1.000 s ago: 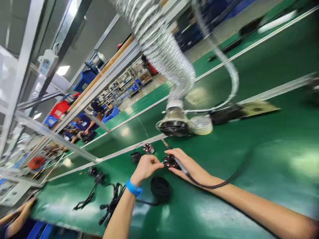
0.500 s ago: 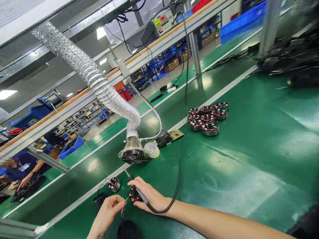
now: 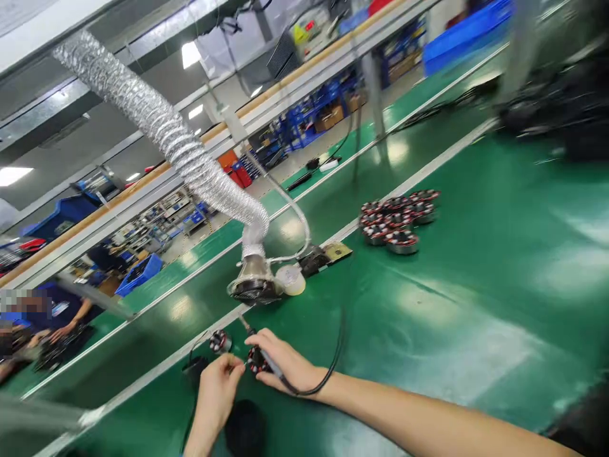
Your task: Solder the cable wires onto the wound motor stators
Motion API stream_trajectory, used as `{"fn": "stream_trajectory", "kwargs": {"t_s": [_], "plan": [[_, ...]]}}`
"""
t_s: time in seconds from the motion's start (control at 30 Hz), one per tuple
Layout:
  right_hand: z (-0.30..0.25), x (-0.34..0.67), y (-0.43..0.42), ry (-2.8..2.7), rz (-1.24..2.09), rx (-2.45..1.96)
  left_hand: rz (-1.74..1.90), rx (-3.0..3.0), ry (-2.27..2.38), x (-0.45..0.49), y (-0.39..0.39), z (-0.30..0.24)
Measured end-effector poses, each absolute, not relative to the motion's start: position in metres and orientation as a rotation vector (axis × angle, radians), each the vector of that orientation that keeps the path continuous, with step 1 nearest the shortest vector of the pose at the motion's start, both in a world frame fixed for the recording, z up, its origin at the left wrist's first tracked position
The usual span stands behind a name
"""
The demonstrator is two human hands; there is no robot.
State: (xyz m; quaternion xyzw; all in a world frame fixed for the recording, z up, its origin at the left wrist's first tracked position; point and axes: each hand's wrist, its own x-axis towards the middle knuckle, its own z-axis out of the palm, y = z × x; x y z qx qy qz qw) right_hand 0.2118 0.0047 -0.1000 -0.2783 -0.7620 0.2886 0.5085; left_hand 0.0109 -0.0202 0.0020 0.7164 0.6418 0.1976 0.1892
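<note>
My right hand (image 3: 285, 362) is closed around a soldering iron (image 3: 272, 363), whose tip points up and left. The same hand also grips a motor stator (image 3: 255, 360) with red and white windings. Close to the stator's left side, my left hand (image 3: 219, 387) pinches a thin wire, mostly hidden by its fingers. A second stator (image 3: 220, 341) stands just beyond my left hand. Beside it is a black cylindrical part (image 3: 195, 368) with a cable. Another dark round object (image 3: 245, 428) lies below my hands, blurred.
A fume extractor hood (image 3: 254, 285) on a silver flexible duct (image 3: 162, 127) hangs ahead. Next to it is a solder spool (image 3: 290, 279). Several stators (image 3: 397, 219) sit grouped on the green table (image 3: 457, 317). A co-worker (image 3: 61, 317) sits at far left.
My left hand has shifted slightly up and right, closer to the stator. The coloured wires that hung below its fingers no longer show. The whole view has moved a little.
</note>
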Motion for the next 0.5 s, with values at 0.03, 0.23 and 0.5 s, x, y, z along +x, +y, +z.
{"fn": "stream_trajectory", "kwargs": {"t_s": [0.03,0.23,0.5], "plan": [[-0.100,0.212,0.003,-1.825,0.705,-0.651,0.550,2.058,1.834,0.018,-0.026,0.006],[-0.117,0.204,0.007,-1.730,0.796,-0.590,0.333,2.187,1.964,0.036,-0.036,0.016],[-0.126,0.202,0.007,-1.777,0.601,-0.674,0.348,1.825,1.789,0.014,-0.042,0.026]]}}
